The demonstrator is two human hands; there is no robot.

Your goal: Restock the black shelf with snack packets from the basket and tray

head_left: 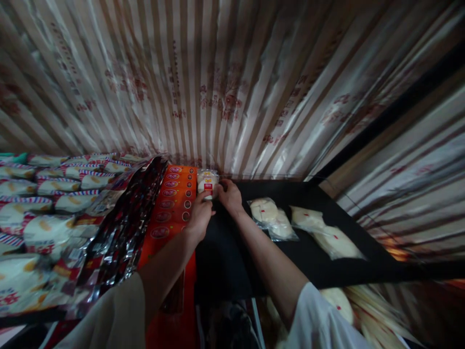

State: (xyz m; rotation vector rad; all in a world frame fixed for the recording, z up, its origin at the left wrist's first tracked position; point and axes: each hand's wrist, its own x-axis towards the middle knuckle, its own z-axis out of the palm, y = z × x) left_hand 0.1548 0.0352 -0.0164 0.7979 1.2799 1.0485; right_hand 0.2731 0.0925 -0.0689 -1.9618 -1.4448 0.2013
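Observation:
A small clear packet (206,177) of something pale, with a yellow and red label, is at the back of the black shelf (225,252). It lies beside a row of orange boxes (170,198). My left hand (199,215) has its fingers closed on the packet's lower edge. On the packet's right side, my right hand (230,196) is closed with its fingertips at the edge. To the right lie clear bags of pale round flat pieces (264,211) and flat bags of similar pale food (336,241), each with a small red mark.
Dark glossy packets (119,232) stand in a row left of the orange boxes. Farther left are rows of white bags (47,232) with striped tops. Striped plastic sheeting (218,87) hangs behind. Below the shelf, long pale strips (374,310) show at lower right.

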